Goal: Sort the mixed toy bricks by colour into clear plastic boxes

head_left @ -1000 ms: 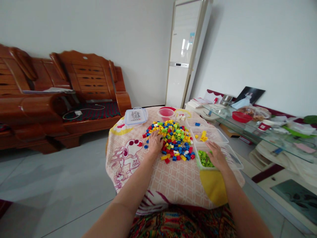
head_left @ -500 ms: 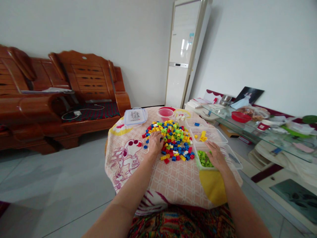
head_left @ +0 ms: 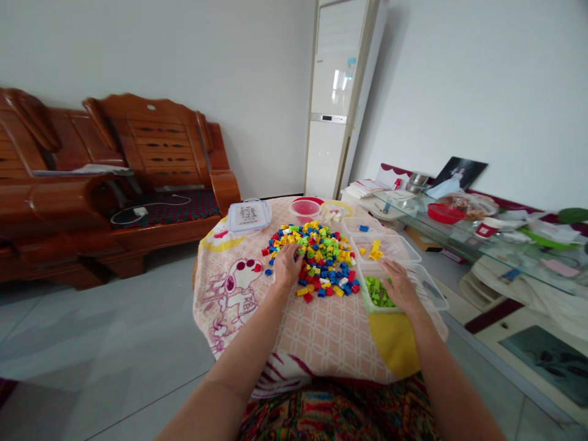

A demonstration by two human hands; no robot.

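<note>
A pile of small toy bricks (head_left: 328, 257) in red, blue, yellow, green and white lies mid-table. My left hand (head_left: 288, 266) is at the pile's left side, fingers curled together; a green brick shows by the fingertips, but whether they grip it I cannot make out. My right hand (head_left: 399, 284) rests with fingers stretched over the near clear container (head_left: 367, 305), which holds green bricks (head_left: 378, 293). Behind it, another clear container (head_left: 404, 250) holds a few yellow bricks (head_left: 375, 251). A blue brick (head_left: 364, 228) sits in the farthest clear container (head_left: 351, 226).
At the back stand a pink-looking round tub (head_left: 305, 211) and some white bricks (head_left: 332, 217). A lidded clear box (head_left: 248, 216) lies at the back left on the patterned tablecloth (head_left: 321, 343). To the right runs a cluttered glass shelf (head_left: 487, 251); a wooden sofa (head_left: 160, 147) stands left.
My left hand has shifted slightly at the pile, and a green brick now shows by its fingertips. The right hand stays over the green bricks. The view has moved a little.
</note>
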